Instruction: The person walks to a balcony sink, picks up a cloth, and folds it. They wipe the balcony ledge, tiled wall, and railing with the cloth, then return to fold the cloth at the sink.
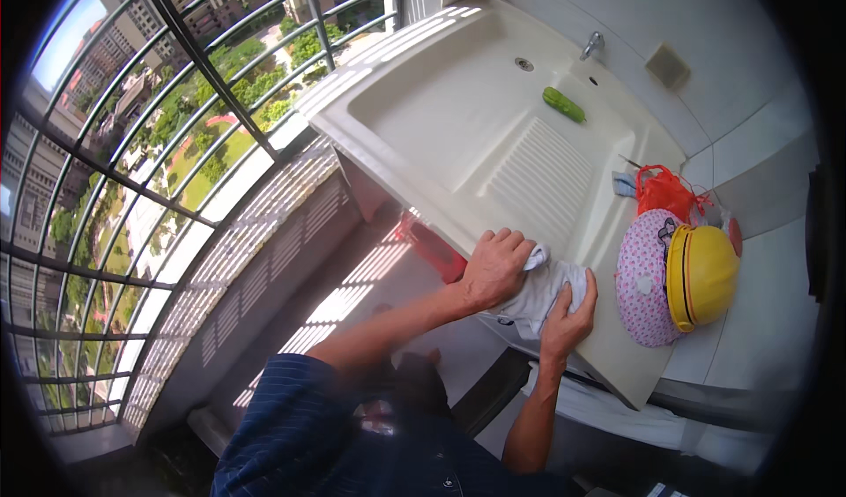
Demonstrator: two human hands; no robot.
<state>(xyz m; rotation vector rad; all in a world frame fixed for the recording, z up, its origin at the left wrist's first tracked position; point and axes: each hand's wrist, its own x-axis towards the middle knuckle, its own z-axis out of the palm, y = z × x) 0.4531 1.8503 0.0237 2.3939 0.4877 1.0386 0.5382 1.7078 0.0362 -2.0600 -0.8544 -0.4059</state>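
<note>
At the near edge of the white sink (401,175), just below the ribbed washboard (539,175) moulded into it, I have a bunched white cloth (553,284) between my two hands. My left hand (499,270) is closed over the cloth's left end, back of the hand upward, the knuckles bent and the fingers drawn together on the fabric. My right hand (569,317) grips the opposite side, thumb laid along the top; how far the other fingers wrap underneath is hidden from me. The cloth sags in creased folds over the sink's front rim, its lower part hanging toward me. Further in, beyond the ridges, a green oblong object (564,104) lies on the sink, well apart from both hands, with the drain (524,64) and a metal tap (593,46) past it. To the right of my right hand, a pink patterned hat (636,272) rests on the ledge, touching a yellow rounded helmet (712,272). Behind them sits a red bag (667,197), just beside a small blue-grey cloth (624,184). Off to my left, sunlight comes through a barred window (211,61) and falls in stripes across the floor (348,290).
</note>
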